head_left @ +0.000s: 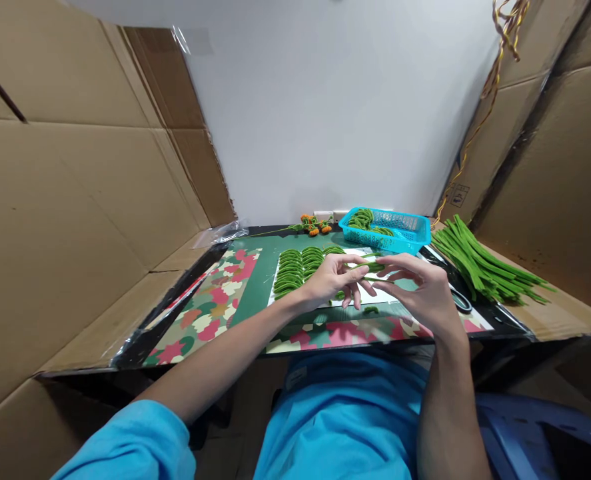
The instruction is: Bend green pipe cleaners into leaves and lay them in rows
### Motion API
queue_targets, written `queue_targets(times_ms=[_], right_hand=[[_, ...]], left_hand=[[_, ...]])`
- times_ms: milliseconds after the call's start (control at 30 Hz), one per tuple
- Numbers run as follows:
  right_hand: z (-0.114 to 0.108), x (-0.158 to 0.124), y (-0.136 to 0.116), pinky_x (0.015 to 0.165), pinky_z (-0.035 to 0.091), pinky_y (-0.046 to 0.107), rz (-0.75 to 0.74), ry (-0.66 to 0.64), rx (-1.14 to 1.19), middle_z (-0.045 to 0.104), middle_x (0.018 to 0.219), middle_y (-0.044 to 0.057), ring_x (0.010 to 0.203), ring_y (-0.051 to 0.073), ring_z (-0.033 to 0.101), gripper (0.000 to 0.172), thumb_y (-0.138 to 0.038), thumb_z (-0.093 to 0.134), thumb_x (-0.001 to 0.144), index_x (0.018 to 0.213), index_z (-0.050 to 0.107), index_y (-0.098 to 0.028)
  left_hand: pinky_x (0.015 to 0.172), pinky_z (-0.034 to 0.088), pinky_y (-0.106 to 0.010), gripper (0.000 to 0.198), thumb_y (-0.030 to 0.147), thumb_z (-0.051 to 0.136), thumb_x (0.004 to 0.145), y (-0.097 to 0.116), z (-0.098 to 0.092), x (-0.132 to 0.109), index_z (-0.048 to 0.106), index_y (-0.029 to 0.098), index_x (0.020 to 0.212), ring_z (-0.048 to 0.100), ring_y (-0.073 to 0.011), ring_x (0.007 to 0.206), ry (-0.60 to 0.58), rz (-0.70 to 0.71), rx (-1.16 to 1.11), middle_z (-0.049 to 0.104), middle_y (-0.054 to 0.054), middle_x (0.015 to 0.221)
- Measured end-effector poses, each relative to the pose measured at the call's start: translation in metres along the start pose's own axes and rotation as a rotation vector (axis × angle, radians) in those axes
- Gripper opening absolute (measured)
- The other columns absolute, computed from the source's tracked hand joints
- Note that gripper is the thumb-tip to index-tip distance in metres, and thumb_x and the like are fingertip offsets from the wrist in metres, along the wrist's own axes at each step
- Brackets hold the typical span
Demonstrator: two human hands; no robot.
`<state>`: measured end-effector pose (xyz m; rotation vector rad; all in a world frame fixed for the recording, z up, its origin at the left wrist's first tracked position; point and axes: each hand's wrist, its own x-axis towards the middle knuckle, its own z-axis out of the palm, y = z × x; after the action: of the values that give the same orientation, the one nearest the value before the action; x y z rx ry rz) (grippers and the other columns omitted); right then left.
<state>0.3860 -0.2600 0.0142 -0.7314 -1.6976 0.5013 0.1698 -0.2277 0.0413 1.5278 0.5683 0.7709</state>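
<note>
My left hand (336, 277) and my right hand (419, 288) meet over the right side of a white sheet. Between their fingertips they pinch a green pipe cleaner (375, 266); its exact shape is partly hidden by the fingers. Beneath and to the left, curved green pipe cleaner pieces (289, 272) lie in neat columns on the white sheet (271, 297). One small bent green piece (371, 310) rests on the mat just below the hands.
A blue basket (415, 233) holding curved green pieces stands at the back. Long green pipe cleaners (485, 263) lie in a bundle at right, near scissors (461, 301). Orange flowers (316, 225) and a plastic bag (228, 231) are behind the green mat (255, 280). Cardboard walls (75, 200) flank the table.
</note>
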Motion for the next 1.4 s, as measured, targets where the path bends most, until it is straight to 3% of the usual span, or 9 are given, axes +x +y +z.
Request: queue_targets(times_ms=[267, 433, 500, 667, 833, 1033, 1200, 1400], right_hand=[[0.000, -0.001, -0.001, 0.072, 0.067, 0.034, 0.053, 0.029, 0.074, 0.078, 0.097, 0.004, 0.079, 0.020, 0.076, 0.021, -0.029, 0.085, 0.088, 0.108, 0.081, -0.025], [0.007, 0.003, -0.003, 0.067, 0.068, 0.034, 0.126, 0.114, 0.228, 0.077, 0.098, 0.003, 0.079, 0.020, 0.075, 0.054, -0.031, 0.086, 0.086, 0.137, 0.068, -0.029], [0.012, 0.005, -0.005, 0.067, 0.068, 0.035, 0.137, 0.142, 0.296, 0.077, 0.094, 0.003, 0.077, 0.021, 0.076, 0.057, -0.032, 0.087, 0.085, 0.138, 0.065, -0.028], [0.026, 0.012, -0.011, 0.077, 0.068, 0.037, 0.096, 0.327, 0.331, 0.079, 0.089, 0.002, 0.080, 0.021, 0.078, 0.040, -0.026, 0.090, 0.081, 0.117, 0.073, -0.025], [0.038, 0.015, -0.009, 0.075, 0.066, 0.034, 0.152, 0.379, 0.408, 0.079, 0.088, 0.003, 0.081, 0.020, 0.077, 0.027, -0.025, 0.092, 0.076, 0.098, 0.078, -0.022], [0.044, 0.015, -0.001, 0.056, 0.062, 0.030, 0.254, 0.437, 0.241, 0.078, 0.082, 0.006, 0.074, 0.022, 0.074, 0.024, -0.037, 0.090, 0.077, 0.089, 0.080, -0.018], [0.046, 0.016, 0.001, 0.058, 0.063, 0.033, 0.267, 0.432, 0.184, 0.079, 0.082, 0.007, 0.074, 0.024, 0.076, 0.033, -0.039, 0.089, 0.077, 0.100, 0.079, -0.017], [0.050, 0.017, -0.001, 0.067, 0.066, 0.037, 0.242, 0.508, 0.100, 0.081, 0.084, 0.009, 0.074, 0.026, 0.079, 0.036, -0.039, 0.088, 0.078, 0.104, 0.080, -0.016]], left_hand=[[0.039, 0.046, -0.020, 0.050, 0.054, 0.078, 0.090, -0.001, -0.001, -0.001, 0.067, 0.010, 0.111, 0.071, -0.0165, 0.049, -0.074, -0.037, 0.091, 0.080, -0.014, 0.085], [0.036, 0.045, -0.019, 0.047, 0.055, 0.071, 0.095, -0.006, -0.003, 0.004, 0.053, 0.016, 0.113, 0.071, -0.0176, 0.048, -0.056, 0.028, -0.030, 0.079, -0.011, 0.085], [0.034, 0.044, -0.019, 0.046, 0.055, 0.069, 0.097, -0.008, -0.004, 0.005, 0.044, 0.020, 0.113, 0.069, -0.0179, 0.045, -0.010, 0.071, -0.105, 0.078, -0.008, 0.082], [0.033, 0.044, -0.018, 0.044, 0.055, 0.067, 0.097, -0.008, -0.003, 0.006, 0.040, 0.023, 0.110, 0.070, -0.0168, 0.048, 0.047, 0.084, -0.157, 0.076, -0.005, 0.085], [0.036, 0.043, -0.017, 0.044, 0.053, 0.078, 0.089, -0.007, -0.001, 0.003, 0.062, 0.015, 0.103, 0.067, -0.0105, 0.055, 0.148, 0.086, -0.022, 0.070, -0.004, 0.093], [0.037, 0.045, -0.018, 0.047, 0.054, 0.082, 0.084, -0.013, -0.002, 0.006, 0.071, 0.011, 0.100, 0.066, -0.0122, 0.053, 0.150, 0.098, 0.095, 0.065, -0.001, 0.073], [0.038, 0.048, -0.019, 0.048, 0.054, 0.077, 0.090, -0.018, 0.002, 0.005, 0.064, 0.013, 0.111, 0.068, -0.0126, 0.053, 0.148, 0.138, 0.126, 0.070, -0.004, 0.086], [0.038, 0.045, -0.017, 0.044, 0.059, 0.063, 0.099, -0.019, 0.006, 0.001, 0.053, 0.019, 0.114, 0.066, -0.0116, 0.050, 0.182, 0.172, 0.140, 0.067, 0.001, 0.080]])
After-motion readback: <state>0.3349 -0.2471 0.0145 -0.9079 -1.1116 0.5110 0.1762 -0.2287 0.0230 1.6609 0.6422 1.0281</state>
